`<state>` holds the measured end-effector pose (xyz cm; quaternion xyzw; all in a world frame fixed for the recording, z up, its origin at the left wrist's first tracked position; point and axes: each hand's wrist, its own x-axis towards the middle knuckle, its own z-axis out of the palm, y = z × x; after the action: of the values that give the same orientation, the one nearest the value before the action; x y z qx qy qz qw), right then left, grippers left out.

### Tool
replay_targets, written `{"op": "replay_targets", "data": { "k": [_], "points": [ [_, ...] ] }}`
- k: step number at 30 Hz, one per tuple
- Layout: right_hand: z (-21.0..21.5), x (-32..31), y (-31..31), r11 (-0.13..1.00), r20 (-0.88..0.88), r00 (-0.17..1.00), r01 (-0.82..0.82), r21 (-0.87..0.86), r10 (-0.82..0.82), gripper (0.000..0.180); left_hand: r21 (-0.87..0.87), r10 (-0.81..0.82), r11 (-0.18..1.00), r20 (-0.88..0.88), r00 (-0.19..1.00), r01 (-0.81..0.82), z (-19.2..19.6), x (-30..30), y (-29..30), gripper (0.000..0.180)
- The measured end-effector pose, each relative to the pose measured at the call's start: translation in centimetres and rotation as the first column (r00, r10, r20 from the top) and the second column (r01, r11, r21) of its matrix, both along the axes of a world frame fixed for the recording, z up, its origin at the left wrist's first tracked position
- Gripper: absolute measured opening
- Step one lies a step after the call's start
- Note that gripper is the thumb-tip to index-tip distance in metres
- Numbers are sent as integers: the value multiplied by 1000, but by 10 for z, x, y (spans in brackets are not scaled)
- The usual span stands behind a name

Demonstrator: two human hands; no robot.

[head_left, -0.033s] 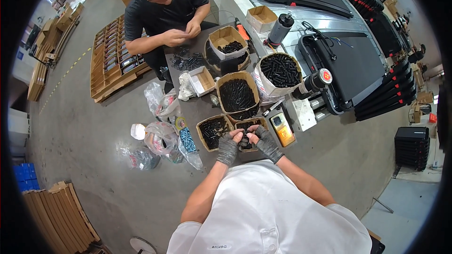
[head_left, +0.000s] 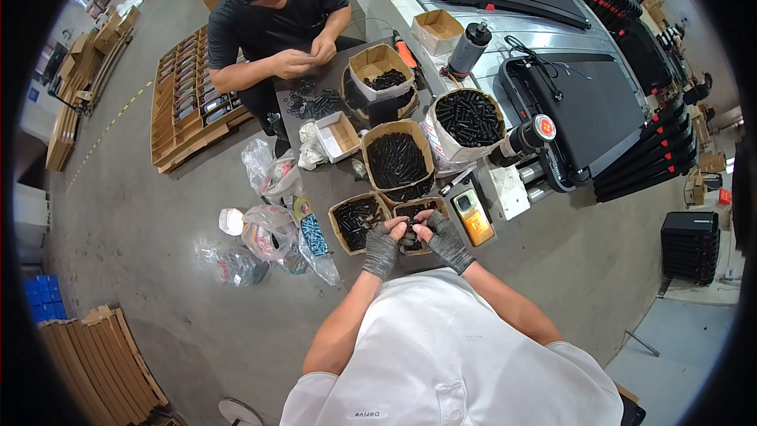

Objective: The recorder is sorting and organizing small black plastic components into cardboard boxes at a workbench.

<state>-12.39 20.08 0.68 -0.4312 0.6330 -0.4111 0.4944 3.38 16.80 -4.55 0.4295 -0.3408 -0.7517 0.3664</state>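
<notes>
Both my hands, in grey fingerless gloves, meet over a small cardboard box [head_left: 416, 249] of small dark parts at the near edge of the table. The thumb and fingers of my left hand [head_left: 384, 247] are pinched together; what they hold is too small to make out. My right hand [head_left: 440, 237] is closed the same way just beside it, its fingertips almost touching the left ones. Left of them stands a box of black screws or pins [head_left: 359, 221]. Beyond is a larger box of black bolt-like pieces [head_left: 397, 159].
A phone [head_left: 473, 217] lies right of my hands. Farther back stand a white bucket of black pieces [head_left: 470, 118], a small empty white box [head_left: 339, 136] and another parts box [head_left: 382, 71]. A co-worker [head_left: 276, 24] sits across. Plastic bags with blue screws [head_left: 313, 234] lie at left.
</notes>
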Motion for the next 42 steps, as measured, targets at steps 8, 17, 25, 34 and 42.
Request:
{"op": "replay_targets", "data": {
  "k": [8, 17, 25, 34, 42],
  "points": [
    [22, -6, 0, 960, -345, 916, -256, -114, 203, 17, -571, -131, 712, 463, 877, 408, 34, 11, -13, 52],
    [46, -6, -3, 969, 12, 969, -247, 27, 247, 20, -512, -158, 639, 642, 750, 573, 61, 13, -26, 22],
    [-10, -35, -5, 968, 436, 889, 33, 247, -142, 21, -595, 123, 725, 609, 784, 348, 88, 0, -83, 17],
    [-42, -42, -1, 887, 753, 534, -10, 461, -385, 23, -458, 124, 846, 667, 734, 273, 29, -64, -189, 28],
    [-48, -48, 2, 873, 736, 511, 63, 484, -444, 18, -387, 81, 706, 876, 475, 594, 33, -108, -219, 26]
  ]
}}
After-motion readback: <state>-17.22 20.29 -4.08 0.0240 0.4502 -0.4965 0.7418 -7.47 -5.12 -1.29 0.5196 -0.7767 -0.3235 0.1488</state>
